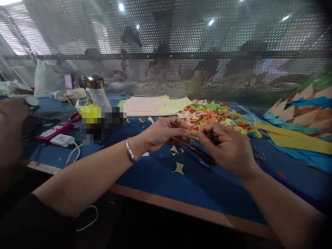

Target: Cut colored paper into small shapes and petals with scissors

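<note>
Between my two hands, above the blue tabletop point(197, 193), is a small rolled or folded piece of yellow paper point(192, 134). My left hand point(166, 133), with a silver bracelet at its wrist, pinches one end of it. The fingertips of my right hand point(225, 145) close on the other end. Beneath them lies a dark-handled tool point(203, 154), partly hidden, so its kind is unclear. Pale yellow paper scraps point(178, 168) with curved-in sides rest just below. Behind my hands spreads a heap of small coloured paper pieces point(215, 114), many of them curled.
Pink and yellow paper sheets point(147, 105) lie at the back, before a perforated metal screen point(155, 41). Cut blue, orange and yellow paper point(301, 138) is stacked at right. A glass jar point(97, 91), a purple power strip point(55, 131) and another person's arm point(11, 128) occupy the left.
</note>
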Demonstrator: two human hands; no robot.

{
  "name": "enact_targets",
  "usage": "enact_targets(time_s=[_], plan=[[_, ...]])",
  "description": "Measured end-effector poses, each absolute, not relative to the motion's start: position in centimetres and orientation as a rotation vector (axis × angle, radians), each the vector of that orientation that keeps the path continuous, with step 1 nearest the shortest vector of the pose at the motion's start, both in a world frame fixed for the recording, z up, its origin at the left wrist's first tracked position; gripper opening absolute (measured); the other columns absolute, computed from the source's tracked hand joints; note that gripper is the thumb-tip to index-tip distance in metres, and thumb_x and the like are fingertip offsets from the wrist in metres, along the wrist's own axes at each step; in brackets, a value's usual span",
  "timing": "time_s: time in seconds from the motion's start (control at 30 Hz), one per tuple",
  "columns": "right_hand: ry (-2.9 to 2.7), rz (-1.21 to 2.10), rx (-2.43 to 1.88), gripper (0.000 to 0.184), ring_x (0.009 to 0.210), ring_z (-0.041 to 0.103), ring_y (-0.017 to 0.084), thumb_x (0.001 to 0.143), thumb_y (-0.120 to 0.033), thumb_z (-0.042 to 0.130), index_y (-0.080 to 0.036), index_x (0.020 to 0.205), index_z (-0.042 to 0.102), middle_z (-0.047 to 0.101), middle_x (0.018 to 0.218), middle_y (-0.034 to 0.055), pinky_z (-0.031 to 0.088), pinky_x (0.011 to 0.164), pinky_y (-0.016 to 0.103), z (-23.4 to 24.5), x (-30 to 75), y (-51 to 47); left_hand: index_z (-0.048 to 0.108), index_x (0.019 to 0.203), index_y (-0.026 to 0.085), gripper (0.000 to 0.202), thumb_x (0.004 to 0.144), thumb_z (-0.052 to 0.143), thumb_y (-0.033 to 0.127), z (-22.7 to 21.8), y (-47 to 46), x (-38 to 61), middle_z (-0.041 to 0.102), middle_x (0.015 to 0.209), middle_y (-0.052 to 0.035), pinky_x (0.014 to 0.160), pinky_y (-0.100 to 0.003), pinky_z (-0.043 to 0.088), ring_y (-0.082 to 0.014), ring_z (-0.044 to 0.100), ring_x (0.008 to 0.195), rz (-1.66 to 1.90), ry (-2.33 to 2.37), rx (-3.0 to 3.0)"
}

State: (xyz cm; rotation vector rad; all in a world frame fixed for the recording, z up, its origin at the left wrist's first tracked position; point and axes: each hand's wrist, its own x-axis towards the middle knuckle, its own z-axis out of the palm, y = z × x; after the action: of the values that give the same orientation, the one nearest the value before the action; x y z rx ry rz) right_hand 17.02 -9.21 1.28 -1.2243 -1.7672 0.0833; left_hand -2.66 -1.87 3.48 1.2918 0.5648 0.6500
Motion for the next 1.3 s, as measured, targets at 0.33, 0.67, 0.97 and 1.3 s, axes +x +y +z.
enact_targets(time_s=[0.33,0.67,0.97,1.3], plan=[[-1.792,0.090,-1.230,0.015,0.047,0.050,0.010,0.093,-0.030,0.062,-0.022,0.081,0.064,0.058,0.060,-0.0022,0.038,0.045,0.024,1.3,16.8,-9.4,0.060,0.089,0.015,0.025,0.075,0.076,0.002,3.1,-2.5,-1.9,0.065,0.072,0.0034,0.068,-0.025,0.050,-0.0072,0.064,0.063,0.682,0.658,1.164],[-1.779,0.180,-1.271,0.022,0.051,0.050,0.011,0.097,-0.038,0.061,-0.021,0.084,0.066,0.061,0.067,0.0000,0.037,0.047,0.026,1.1,17.1,-9.4,0.061,0.088,0.014,0.026,0.073,0.075,-0.002,2.7,-1.8,-2.1,0.066,0.072,0.0035,0.063,-0.023,0.046,-0.0065,0.064,0.063,0.691,0.584,1.280],[-1.701,0.437,-1.251,0.032,0.042,0.040,0.009,0.095,-0.049,0.066,-0.021,0.080,0.067,0.053,0.055,-0.0031,0.027,0.039,0.024,0.7,17.6,-8.9,0.061,0.088,0.015,0.025,0.072,0.072,-0.002,2.7,-1.4,-2.4,0.065,0.074,0.0024,0.066,-0.024,0.046,-0.0075,0.064,0.067,0.666,0.556,1.311],[-1.679,0.664,-1.213,0.040,0.038,0.038,0.008,0.091,-0.056,0.071,-0.020,0.075,0.067,0.048,0.050,-0.0045,0.027,0.035,0.022,1.0,17.5,-8.8,0.061,0.078,0.014,0.022,0.067,0.074,0.001,2.9,-1.5,-2.5,0.063,0.069,0.0045,0.067,-0.023,0.046,-0.0051,0.059,0.063,0.649,0.587,1.324]])
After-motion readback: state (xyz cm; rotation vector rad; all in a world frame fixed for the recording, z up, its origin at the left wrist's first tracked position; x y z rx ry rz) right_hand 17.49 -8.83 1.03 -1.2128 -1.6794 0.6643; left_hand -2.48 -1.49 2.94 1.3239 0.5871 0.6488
